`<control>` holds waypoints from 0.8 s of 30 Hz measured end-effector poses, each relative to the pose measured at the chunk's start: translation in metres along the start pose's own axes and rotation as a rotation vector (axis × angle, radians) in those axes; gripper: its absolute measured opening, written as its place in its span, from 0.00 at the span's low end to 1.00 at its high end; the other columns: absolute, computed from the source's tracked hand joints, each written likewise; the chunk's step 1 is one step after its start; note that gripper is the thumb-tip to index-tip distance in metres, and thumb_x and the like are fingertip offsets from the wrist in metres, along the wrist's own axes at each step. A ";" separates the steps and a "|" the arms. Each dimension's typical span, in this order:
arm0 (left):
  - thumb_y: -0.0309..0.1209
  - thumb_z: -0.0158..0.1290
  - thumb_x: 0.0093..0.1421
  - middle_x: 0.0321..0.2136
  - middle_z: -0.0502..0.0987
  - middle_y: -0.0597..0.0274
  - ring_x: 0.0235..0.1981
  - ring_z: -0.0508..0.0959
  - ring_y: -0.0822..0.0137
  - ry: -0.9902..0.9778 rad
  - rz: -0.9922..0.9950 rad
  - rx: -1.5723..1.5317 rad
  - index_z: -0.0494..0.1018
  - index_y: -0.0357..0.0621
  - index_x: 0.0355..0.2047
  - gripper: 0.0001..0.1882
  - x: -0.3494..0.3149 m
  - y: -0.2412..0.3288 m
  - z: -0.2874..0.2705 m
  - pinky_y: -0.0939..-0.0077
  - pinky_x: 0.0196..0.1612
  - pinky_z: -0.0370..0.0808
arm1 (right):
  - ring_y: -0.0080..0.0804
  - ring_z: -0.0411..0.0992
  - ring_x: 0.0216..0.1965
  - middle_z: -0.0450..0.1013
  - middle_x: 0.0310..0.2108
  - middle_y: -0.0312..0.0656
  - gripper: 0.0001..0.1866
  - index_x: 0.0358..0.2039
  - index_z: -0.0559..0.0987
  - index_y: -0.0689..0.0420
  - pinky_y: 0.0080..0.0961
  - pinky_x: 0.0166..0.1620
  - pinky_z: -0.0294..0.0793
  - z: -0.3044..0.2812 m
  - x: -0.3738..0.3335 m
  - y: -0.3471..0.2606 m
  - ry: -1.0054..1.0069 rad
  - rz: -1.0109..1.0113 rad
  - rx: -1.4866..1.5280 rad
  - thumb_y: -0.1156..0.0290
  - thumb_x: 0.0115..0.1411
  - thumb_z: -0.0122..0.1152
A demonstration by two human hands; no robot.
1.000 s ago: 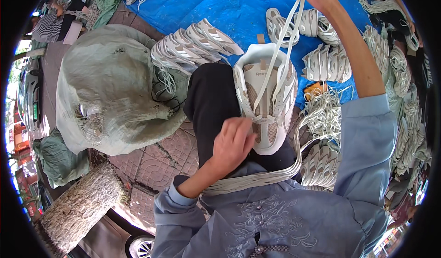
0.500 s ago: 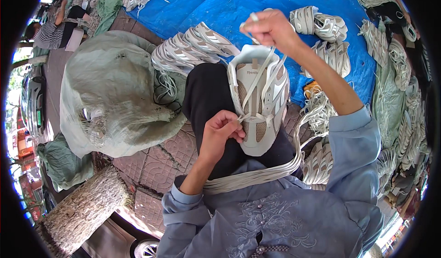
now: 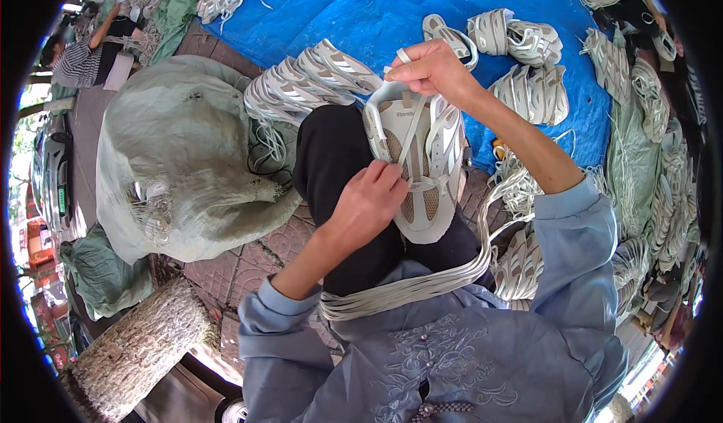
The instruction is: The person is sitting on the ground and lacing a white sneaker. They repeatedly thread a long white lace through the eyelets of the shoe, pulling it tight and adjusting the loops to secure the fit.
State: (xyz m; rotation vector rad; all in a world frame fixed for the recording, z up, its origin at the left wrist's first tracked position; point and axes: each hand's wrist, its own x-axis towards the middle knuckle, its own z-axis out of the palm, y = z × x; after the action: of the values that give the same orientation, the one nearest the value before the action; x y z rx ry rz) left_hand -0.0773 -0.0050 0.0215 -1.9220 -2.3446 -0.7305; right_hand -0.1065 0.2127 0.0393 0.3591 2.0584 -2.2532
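Note:
A white and beige sneaker upper [image 3: 425, 216] rests on my black-trousered lap, toe toward me. A pale flat shoelace [image 3: 410, 141] crosses its front and runs through the lower eyelets. My left hand [image 3: 370, 203] is closed at the left eyelet edge, its fingertips pinching where the lace comes down; the fingers partly hide the spot. Above the collar, my right hand [image 3: 437, 71] pinches the lace, and a light strip sticks up between its fingers. A bundle of loose laces [image 3: 407, 291] lies across my lap.
A blue tarp [image 3: 339, 16] spreads ahead with stacked uppers [image 3: 531, 95] on it. More uppers [image 3: 309, 84] lean beside a large pale sack [image 3: 188, 159] at left. Tangled laces [image 3: 520, 182] lie to the right. A log [image 3: 143, 344] is at lower left; other people are at the edges.
My right hand has come down toward the collar. The left hand has moved up along the eyelets, its fingers now curled over the edge. Another upper shows behind the right hand.

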 end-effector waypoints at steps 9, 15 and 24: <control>0.19 0.52 0.44 0.22 0.69 0.61 0.26 0.72 0.61 -0.472 -0.120 -0.727 0.67 0.40 0.23 0.06 0.014 -0.028 -0.042 0.74 0.28 0.70 | 0.11 0.51 0.11 0.60 0.10 0.30 0.08 0.22 0.77 0.62 0.12 0.14 0.44 0.006 0.006 0.024 0.023 0.061 -0.002 0.70 0.45 0.62; 0.18 0.52 0.39 0.16 0.67 0.63 0.19 0.72 0.62 -0.033 0.007 -0.105 0.66 0.42 0.22 0.09 0.011 -0.023 -0.025 0.72 0.21 0.69 | 0.12 0.52 0.11 0.61 0.10 0.31 0.08 0.22 0.78 0.62 0.14 0.14 0.46 0.006 0.010 0.031 0.028 0.037 -0.059 0.69 0.44 0.62; 0.25 0.59 0.39 0.15 0.65 0.64 0.16 0.66 0.63 0.429 -0.270 0.208 0.62 0.44 0.18 0.13 0.001 -0.010 0.014 0.71 0.19 0.62 | 0.12 0.48 0.09 0.58 0.10 0.29 0.07 0.23 0.74 0.63 0.14 0.13 0.41 -0.004 0.008 0.027 0.145 0.018 0.170 0.72 0.49 0.57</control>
State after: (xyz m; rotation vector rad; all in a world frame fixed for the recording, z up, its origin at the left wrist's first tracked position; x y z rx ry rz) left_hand -0.0832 0.0000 0.0061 -1.2340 -2.3101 -0.7825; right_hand -0.1081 0.2148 0.0108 0.5649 1.9205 -2.4667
